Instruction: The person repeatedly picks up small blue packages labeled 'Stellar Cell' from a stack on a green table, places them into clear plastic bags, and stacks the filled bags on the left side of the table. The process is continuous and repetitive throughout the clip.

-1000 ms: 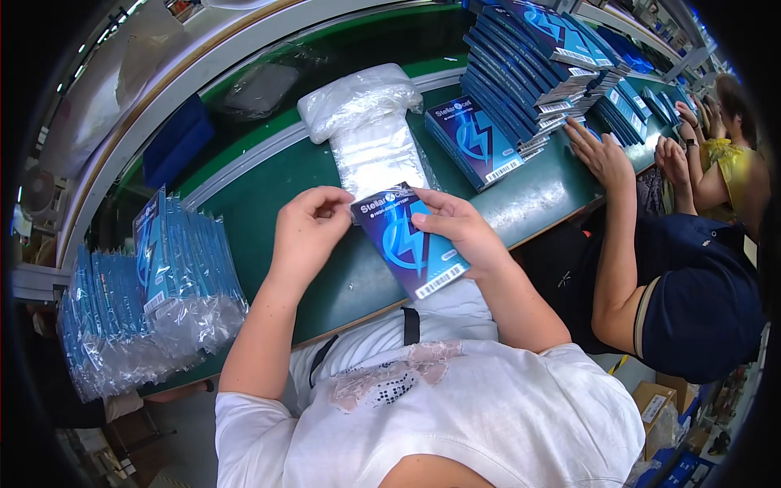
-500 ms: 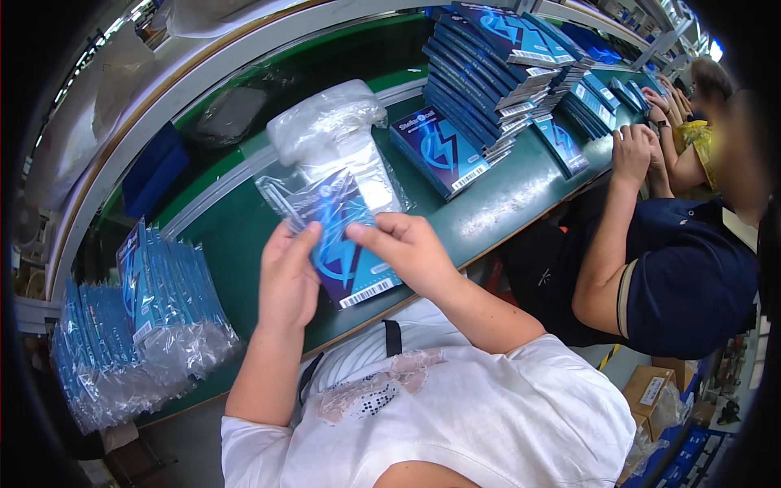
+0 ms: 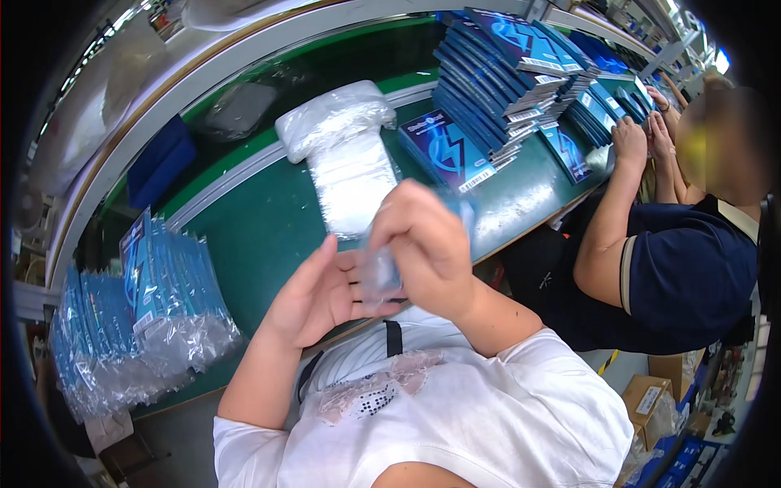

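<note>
My right hand is closed, its fingers bent over a blue box in a clear plastic bag. The bag is smeared by motion and most of the box is hidden behind the hand. Just left of it, my left hand is open, palm turned toward the bag, fingers stretched out beside or under its lower part; whether they touch it I cannot tell. Beyond both hands a pile of clear plastic bags lies on the green table.
Bagged blue boxes stand in rows at the left. Right of the bag pile lies a blue box beside tall leaning stacks of boxes. A person in a dark shirt works close by on the right. Cartons sit on the floor.
The bagged box, held flat in both hands before, is now turned and in my right hand. My left hand has let go and opened. The bag pile behind is uncovered.
</note>
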Demonstrator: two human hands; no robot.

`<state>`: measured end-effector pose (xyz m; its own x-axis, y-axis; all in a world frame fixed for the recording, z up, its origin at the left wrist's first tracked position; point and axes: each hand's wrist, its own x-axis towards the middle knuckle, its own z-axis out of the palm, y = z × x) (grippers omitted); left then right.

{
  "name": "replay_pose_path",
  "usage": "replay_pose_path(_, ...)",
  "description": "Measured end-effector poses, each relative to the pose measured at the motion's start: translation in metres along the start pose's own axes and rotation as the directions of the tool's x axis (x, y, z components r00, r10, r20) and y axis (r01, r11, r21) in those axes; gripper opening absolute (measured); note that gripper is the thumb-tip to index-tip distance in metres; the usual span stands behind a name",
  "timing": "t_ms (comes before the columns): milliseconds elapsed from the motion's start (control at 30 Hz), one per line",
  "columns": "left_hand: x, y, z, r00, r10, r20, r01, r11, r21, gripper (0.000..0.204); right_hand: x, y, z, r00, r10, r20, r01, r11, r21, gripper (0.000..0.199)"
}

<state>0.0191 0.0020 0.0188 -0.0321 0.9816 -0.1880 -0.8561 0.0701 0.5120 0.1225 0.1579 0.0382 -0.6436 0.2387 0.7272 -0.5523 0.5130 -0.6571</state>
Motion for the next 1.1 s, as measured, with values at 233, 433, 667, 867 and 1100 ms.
replay_pose_path(233, -0.019, 0.008, 0.009, 0.947, -0.053, -0.316, 0.004, 0.988, -0.154, 0.038, -0.013, -0.018, 0.043, 0.846, -0.289, 0.447, 0.071, 0.893, 0.443, 0.028)
replay_pose_path(433, -0.081, 0.061, 0.062, 0.475, 0.845, -0.246, -0.227, 0.387, 0.894, 0.044, -0.011, -0.015, 0.031, 0.89, -0.101, 0.445, -0.125, 0.884, 0.45, 0.038)
replay_pose_path(667, -0.142, 0.127, 0.016, 0.166, 0.981, -0.097, 0.798, -0.076, 0.598, 0.071, -0.021, -0.002, 0.025, 0.891, 0.04, 0.452, -0.227, 0.902, 0.367, 0.033)
replay_pose_path(867, -0.138, 0.12, 0.009, 0.145, 0.926, -0.349, 0.888, 0.034, 0.458, 0.076, -0.01, 0.008, 0.002, 0.928, 0.149, 0.342, -0.218, 0.96, 0.174, 0.023)
replay_pose_path(1100, -0.124, 0.104, 0.019, 0.219, 0.974, -0.055, 0.902, -0.181, 0.393, 0.076, 0.029, 0.083, -0.054, 0.989, 0.088, -0.12, -0.144, 0.767, -0.625, 0.041)
